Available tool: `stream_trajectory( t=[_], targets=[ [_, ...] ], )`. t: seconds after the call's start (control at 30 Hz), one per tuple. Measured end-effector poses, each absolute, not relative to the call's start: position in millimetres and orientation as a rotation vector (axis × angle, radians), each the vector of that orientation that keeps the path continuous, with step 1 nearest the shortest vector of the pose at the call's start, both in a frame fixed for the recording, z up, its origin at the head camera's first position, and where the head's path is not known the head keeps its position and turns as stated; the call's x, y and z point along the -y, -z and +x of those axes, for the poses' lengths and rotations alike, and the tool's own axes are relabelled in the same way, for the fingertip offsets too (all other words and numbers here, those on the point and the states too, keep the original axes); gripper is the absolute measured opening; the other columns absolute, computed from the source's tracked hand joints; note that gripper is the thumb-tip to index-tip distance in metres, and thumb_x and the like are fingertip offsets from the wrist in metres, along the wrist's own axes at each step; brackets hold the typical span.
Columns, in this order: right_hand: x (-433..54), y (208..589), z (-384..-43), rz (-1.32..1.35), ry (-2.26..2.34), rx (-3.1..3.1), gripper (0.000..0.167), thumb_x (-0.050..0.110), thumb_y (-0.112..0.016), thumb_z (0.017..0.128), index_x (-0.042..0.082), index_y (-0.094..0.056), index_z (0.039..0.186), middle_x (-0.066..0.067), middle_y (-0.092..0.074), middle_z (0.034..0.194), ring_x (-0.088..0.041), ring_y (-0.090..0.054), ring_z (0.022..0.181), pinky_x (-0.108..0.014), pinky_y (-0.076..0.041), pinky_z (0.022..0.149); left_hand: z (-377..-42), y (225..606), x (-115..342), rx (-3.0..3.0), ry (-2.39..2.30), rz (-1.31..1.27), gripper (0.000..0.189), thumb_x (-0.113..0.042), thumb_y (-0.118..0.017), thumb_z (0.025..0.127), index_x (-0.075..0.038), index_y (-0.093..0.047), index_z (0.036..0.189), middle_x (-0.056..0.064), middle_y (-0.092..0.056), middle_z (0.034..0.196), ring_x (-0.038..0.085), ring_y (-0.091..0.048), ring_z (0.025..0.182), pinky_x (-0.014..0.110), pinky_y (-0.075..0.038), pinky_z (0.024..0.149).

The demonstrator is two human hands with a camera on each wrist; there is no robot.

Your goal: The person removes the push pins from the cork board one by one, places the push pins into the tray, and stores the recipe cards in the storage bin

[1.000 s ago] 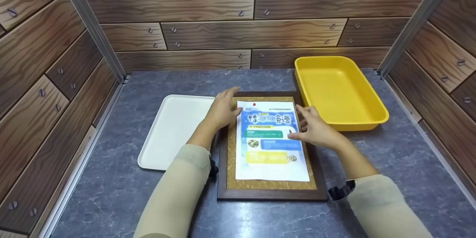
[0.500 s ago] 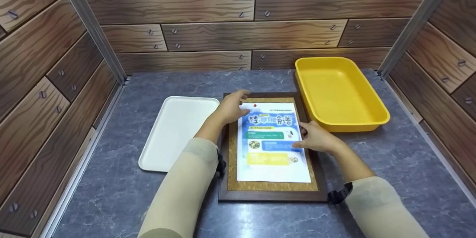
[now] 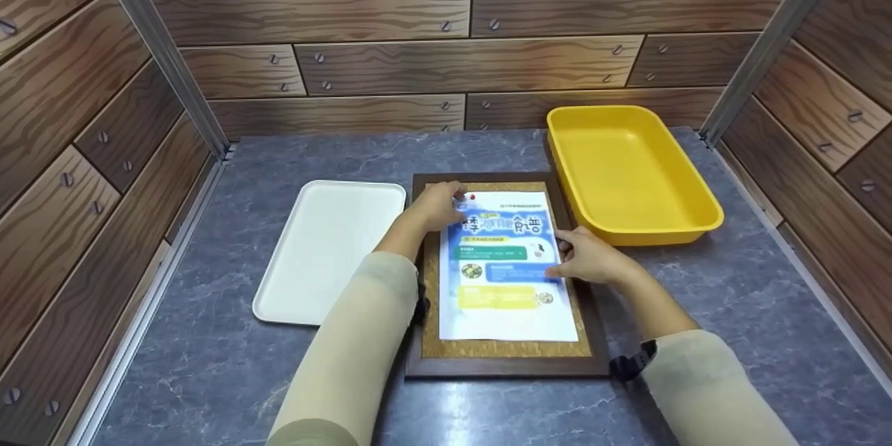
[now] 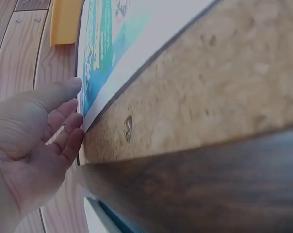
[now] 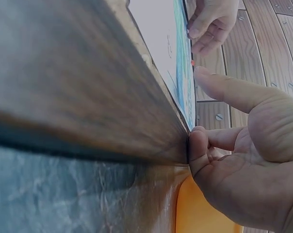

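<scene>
The paper sheet (image 3: 509,268) lies on the cork board (image 3: 505,350), near the middle of the head view, with a red pin (image 3: 472,197) by its top left corner. The left hand (image 3: 439,209) is at that corner and the right hand (image 3: 590,256) is at the right edge; on both, thumb and fingers are apart, pinching nothing. The sheet looks light and bendy and could rip at the pin, so its side edges seem best to hold. Its big Chinese title ends in 食谱; the small words are too blurry.
</scene>
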State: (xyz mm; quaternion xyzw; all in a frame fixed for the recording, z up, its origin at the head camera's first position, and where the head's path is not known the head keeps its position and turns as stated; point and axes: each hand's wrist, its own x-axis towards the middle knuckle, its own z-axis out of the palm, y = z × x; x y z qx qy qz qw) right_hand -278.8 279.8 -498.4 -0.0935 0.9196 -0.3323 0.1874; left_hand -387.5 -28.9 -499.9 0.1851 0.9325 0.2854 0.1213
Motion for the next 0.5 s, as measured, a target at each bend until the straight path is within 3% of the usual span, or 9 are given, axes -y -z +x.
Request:
stream_trajectory(
  t=[0.23, 0.4, 0.5],
  targets=[
    [-280.7, 498.0, -280.8, -0.266, 0.937, -2.609, 0.096, 0.025, -0.087, 0.094, -0.013, -0.032, 0.164, -0.021, -0.049, 0.125, -0.026, -0.053, 0.106, -0.030, -0.049, 0.089, -391.8, 501.6, 22.5, -2.758, -0.733, 0.538, 0.054, -0.016, -0.073, 0.103, -0.004, -0.058, 0.154, 0.016, -0.066, 0.147, 0.033, -0.057, 0.145, 0.044, -0.044, 0.126],
    [-283.0, 500.7, -281.7, -0.238, 0.999, -2.562, 0.095, 0.024, -0.086, 0.095, -0.009, -0.032, 0.165, -0.018, -0.047, 0.126, -0.025, -0.050, 0.108, -0.030, -0.047, 0.091, -393.8, 504.9, 22.6, -2.738, -0.755, 0.515, 0.053, -0.018, -0.070, 0.105, -0.005, -0.058, 0.155, 0.020, -0.061, 0.149, 0.032, -0.061, 0.138, 0.045, -0.046, 0.124],
    [-285.9, 502.5, -281.4, -0.232, 1.061, -2.524, 0.093, 0.023, -0.085, 0.096, -0.007, -0.032, 0.166, -0.018, -0.046, 0.131, -0.025, -0.049, 0.111, -0.030, -0.047, 0.091, -395.5, 508.8, 22.7, -2.715, -0.815, 0.509, 0.053, -0.018, -0.069, 0.106, -0.007, -0.057, 0.156, 0.018, -0.061, 0.150, 0.033, -0.058, 0.142, 0.046, -0.043, 0.126]
  ],
)
